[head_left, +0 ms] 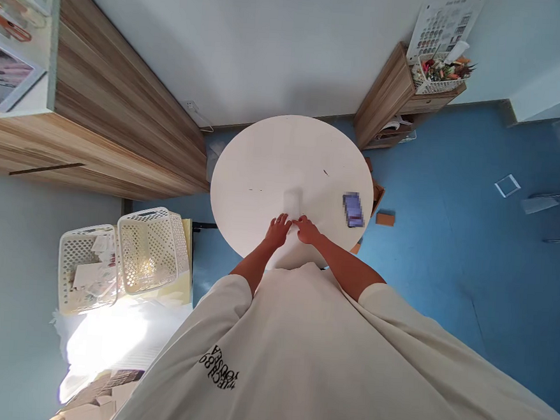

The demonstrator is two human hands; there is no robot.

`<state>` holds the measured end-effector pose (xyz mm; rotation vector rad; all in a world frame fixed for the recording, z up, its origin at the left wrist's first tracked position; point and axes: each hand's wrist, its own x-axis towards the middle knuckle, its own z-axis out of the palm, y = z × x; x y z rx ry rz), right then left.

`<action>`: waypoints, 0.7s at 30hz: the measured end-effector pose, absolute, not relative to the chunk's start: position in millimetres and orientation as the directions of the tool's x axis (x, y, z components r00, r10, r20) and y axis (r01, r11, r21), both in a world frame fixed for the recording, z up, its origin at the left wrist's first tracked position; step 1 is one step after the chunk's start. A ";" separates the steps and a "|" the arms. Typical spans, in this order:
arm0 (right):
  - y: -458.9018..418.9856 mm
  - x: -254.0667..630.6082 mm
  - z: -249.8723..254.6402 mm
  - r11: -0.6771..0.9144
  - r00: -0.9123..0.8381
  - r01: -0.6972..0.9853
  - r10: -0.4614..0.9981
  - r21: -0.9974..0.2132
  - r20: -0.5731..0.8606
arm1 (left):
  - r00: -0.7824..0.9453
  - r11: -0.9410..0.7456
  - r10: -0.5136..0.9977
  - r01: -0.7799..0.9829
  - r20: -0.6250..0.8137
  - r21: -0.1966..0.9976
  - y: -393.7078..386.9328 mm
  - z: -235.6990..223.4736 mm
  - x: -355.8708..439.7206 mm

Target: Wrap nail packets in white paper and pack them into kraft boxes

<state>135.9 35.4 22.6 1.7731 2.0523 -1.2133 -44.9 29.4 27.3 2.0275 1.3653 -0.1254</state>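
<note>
On the round white table [260, 151] lies a small white rectangular piece [292, 201], pale against the tabletop, which looks like paper; its exact kind is hard to make out. My left hand [277, 231] rests at its near left edge, fingers spread and stretched forward. From the right, my right hand [307, 230] meets the near edge of the piece, its fingers bent together and the fingertips pointing at my left hand. The two hands almost touch. Part of the piece's near end is hidden by the fingers.
A phone with a blurred screen [353, 209] lies at the table's right side. Wooden cabinets [134, 97] stand left, and a small wooden cabinet [388, 96] with a flower basket [435, 80] stands back right. White plastic baskets [147, 252] are at lower left. Brown blocks [385, 219] lie on the floor.
</note>
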 end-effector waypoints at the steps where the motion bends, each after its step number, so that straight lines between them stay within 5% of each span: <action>1: 36.3 135.7 23.4 -0.036 -0.280 0.890 0.742 -0.454 -0.608 | 0.442 -0.219 0.787 0.852 -0.430 0.475 30.5 26.7 -44.4; 11: 37.0 137.7 22.9 -0.055 -0.271 0.890 0.734 -0.452 -0.623 | 0.444 -0.280 0.782 0.878 -0.438 0.389 43.3 21.2 -39.8; 21: 16.5 143.9 14.2 0.080 -0.348 0.890 0.754 -0.448 -0.557 | 0.454 -0.229 0.770 0.852 -0.448 0.470 43.4 19.2 -39.7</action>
